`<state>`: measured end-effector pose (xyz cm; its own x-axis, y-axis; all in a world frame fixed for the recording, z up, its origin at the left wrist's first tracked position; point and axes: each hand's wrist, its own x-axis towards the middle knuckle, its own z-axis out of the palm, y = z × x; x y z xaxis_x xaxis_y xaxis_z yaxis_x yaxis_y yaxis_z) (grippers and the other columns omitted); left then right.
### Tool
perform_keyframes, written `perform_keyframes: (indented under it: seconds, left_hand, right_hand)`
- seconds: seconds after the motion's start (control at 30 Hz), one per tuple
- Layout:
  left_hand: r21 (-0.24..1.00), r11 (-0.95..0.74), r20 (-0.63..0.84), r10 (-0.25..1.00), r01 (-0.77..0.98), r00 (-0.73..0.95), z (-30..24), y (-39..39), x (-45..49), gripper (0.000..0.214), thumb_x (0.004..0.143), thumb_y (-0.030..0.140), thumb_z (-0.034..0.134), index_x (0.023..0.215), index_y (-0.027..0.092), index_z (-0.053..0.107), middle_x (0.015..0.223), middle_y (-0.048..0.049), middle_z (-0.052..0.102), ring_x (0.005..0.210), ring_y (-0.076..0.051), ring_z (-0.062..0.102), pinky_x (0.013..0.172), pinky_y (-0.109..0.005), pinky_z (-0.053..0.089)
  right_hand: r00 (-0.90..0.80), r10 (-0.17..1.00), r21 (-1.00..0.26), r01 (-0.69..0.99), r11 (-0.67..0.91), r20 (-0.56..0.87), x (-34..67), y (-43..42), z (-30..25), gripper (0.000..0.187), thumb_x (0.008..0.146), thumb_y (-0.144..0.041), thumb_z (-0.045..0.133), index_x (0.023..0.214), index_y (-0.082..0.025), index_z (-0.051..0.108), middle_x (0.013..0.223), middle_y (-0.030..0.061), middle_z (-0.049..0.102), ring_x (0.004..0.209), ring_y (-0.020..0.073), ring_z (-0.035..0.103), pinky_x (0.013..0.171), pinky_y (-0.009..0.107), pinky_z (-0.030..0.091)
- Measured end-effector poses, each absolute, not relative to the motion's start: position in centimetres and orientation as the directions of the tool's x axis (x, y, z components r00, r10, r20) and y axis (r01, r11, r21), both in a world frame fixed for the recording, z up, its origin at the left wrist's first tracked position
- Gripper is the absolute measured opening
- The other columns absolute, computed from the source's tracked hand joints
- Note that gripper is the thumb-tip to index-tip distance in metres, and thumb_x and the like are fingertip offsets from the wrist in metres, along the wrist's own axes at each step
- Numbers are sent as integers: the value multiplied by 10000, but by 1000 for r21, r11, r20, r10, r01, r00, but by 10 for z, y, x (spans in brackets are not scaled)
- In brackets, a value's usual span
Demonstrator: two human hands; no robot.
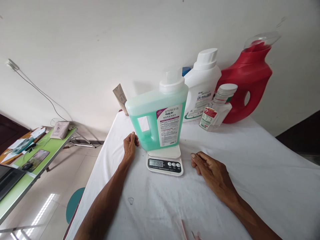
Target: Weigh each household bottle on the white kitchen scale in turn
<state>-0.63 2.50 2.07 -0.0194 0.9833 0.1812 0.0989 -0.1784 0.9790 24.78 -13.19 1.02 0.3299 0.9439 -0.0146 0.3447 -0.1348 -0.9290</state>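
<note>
A translucent jug of green liquid detergent (150,100) with a white cap stands upright on a white digital kitchen scale (152,170). Digits are lit on the scale's display, too faint to read surely. My left hand (130,145) rests on the cloth just left of the jug's base, fingers curled in and nothing seen in them. To the right of the scale, my right hand (211,168) lies with its fingers closed, thumb against the index finger, holding nothing visible. Neither hand appears to touch the jug or the scale.
Behind stand a white detergent bottle (203,78), a red jug (243,73), a clear jar with a white lid (215,110) and a beige tube (120,96). White cloth (155,203) covers the table. At left are a green table (53,143) and a teal stool (75,203).
</note>
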Motion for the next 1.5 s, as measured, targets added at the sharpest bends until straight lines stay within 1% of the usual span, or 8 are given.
perform_keyframes:
  seconds: [0.27, 0.43, 0.63, 0.77, 0.93, 1.07, 1.17, 1.5]
  left_hand:
    - [982, -174, 176, 984, 80, -22, 17, 26, -7, 565, 915, 667, 555, 621, 186, 526, 524, 14, 496, 516, -117, 448, 554, -267, 394]
    - [992, -114, 111, 992, -53, -59, 24, 29, -8, 615, 899, 752, 510, 745, 162, 599, 626, -18, 566, 565, -132, 525, 584, -271, 445]
    - [917, -390, 390, 921, -88, -18, 99, 25, 6, 687, 862, 841, 442, 990, 204, 667, 930, -92, 701, 885, -216, 677, 743, -300, 528]
    - [868, -496, 493, 865, 11, 97, 143, 20, 21, 614, 813, 775, 611, 769, 166, 672, 747, -79, 668, 739, -205, 653, 640, -285, 486]
    - [911, -411, 410, 904, -17, 119, 156, 14, 38, 471, 728, 574, 811, 625, 179, 575, 532, 16, 491, 503, -112, 457, 507, -261, 382]
    - [920, -373, 373, 928, -120, -28, 157, 7, 56, 490, 669, 488, 851, 560, 197, 471, 481, 65, 355, 460, -73, 329, 458, -246, 304]
    - [908, -395, 392, 919, -143, -51, 165, 0, 73, 449, 622, 439, 869, 591, 190, 496, 496, 76, 358, 457, -58, 301, 445, -239, 282]
    - [911, -344, 376, 919, -226, 117, 166, -9, 167, 511, 656, 545, 854, 593, 187, 495, 508, 53, 374, 471, -54, 317, 444, -242, 297]
  right_hand:
    - [328, 945, -928, 351, -122, -1, 248, -132, 8, 494, 952, -649, 467, 693, -232, 524, 589, -11, 539, 541, 146, 494, 536, 264, 388]
    - [328, 945, -936, 335, -113, 3, 248, -131, 9, 501, 945, -660, 475, 687, -232, 514, 605, -9, 549, 543, 143, 500, 538, 261, 396]
    - [334, 942, -944, 321, -83, 30, 247, -130, 10, 518, 953, -666, 456, 670, -233, 487, 573, -12, 520, 510, 138, 451, 520, 267, 375]
    - [324, 944, -955, 293, -36, 63, 247, -130, 7, 515, 956, -669, 461, 688, -230, 479, 638, -3, 561, 552, 141, 475, 549, 269, 387]
    - [332, 940, -974, 228, -2, 75, 247, -133, 10, 534, 947, -676, 493, 656, -229, 461, 620, -10, 536, 532, 133, 446, 512, 263, 357]
    - [381, 921, -984, 177, 13, 80, 246, -134, 13, 588, 986, -675, 395, 601, -233, 445, 527, -17, 470, 482, 136, 431, 499, 273, 363]
    - [409, 908, -985, 170, 23, 92, 245, -134, 13, 623, 1015, -630, 296, 542, -241, 406, 475, -9, 433, 455, 141, 419, 507, 290, 370]
    - [253, 950, -944, 315, 96, 181, 244, -136, 7, 462, 954, -373, 373, 518, -235, 312, 478, -13, 425, 501, 137, 429, 547, 295, 313]
